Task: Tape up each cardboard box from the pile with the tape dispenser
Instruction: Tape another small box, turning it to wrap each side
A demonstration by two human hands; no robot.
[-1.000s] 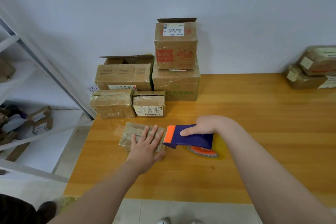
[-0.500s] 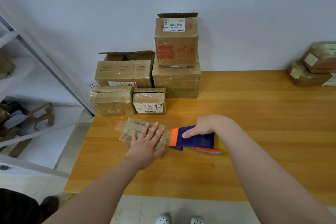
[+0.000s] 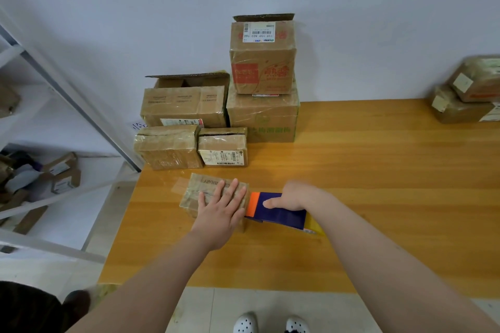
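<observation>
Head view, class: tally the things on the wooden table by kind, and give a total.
Piled cardboard boxes: 5
Flat box under the left hand: 1
Blurred boxes at the right edge: 2
Tape dispenser in the right hand: 1
Total: 9

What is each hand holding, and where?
Right hand grips the tape dispenser at its blue body's rear; left hand only presses flat on the small box.
</observation>
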